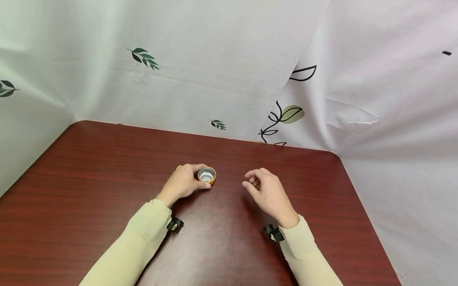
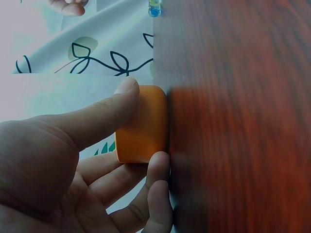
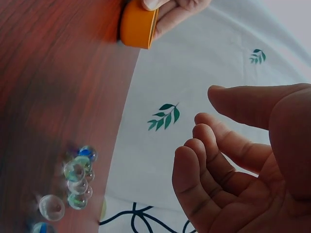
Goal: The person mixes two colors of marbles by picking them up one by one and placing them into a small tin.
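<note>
A small round orange cup [image 1: 206, 175] with a shiny silver inside stands upright on the table, its opening facing up. My left hand [image 1: 183, 182] grips it from the left side, the thumb on the near side and fingers round the far side. In the left wrist view the cup's plain orange wall [image 2: 151, 121] shows between thumb and fingers. To the right of the cup, apart from it, my right hand [image 1: 268, 192] hovers over the table with loosely bent fingers and nothing held. Several clear glass marbles [image 3: 77, 186], some with blue or green inside, lie on the table in the right wrist view.
The reddish-brown wooden table [image 1: 222, 238] has rounded far corners. Behind it and along its sides hangs a white cloth [image 1: 214, 79] with leaf prints. I cannot make out the marbles in the head view.
</note>
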A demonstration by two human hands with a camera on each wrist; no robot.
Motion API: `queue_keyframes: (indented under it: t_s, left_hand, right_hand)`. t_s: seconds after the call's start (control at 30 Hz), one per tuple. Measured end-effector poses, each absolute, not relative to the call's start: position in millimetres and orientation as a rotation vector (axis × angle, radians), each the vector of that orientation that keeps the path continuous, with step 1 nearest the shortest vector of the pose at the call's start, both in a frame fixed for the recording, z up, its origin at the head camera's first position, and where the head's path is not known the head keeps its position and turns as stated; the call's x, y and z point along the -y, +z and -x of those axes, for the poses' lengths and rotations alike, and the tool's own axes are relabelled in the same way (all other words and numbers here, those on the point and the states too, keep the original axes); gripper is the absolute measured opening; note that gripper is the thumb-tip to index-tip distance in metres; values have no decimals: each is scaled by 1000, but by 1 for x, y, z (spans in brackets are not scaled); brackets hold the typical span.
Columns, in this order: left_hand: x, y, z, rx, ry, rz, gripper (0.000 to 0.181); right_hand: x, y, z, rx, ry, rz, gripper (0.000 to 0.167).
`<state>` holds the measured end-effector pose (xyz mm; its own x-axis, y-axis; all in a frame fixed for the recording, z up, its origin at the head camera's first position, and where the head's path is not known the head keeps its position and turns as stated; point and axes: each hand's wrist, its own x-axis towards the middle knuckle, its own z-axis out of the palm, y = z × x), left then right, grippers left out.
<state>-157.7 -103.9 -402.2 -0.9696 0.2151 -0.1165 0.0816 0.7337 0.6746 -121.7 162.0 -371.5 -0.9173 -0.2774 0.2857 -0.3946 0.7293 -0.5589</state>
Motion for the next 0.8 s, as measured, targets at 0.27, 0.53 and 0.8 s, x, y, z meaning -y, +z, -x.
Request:
queue_keyframes:
  t_s: [0.27,0.53,0.8]
  left_hand:
    - [104,-402,158,-2745,1059,-247,62]
    - [104,-402,158,-2747,1062,-247,61]
    - [103,-402,157,-2744,1062,-237,63]
  right_hand:
    - [-170,-370,117,2780,917,-513,11]
    - [-178,-370,114,2794,899,-499,11]
    - [-188,-370,115,2802,943,-458,13]
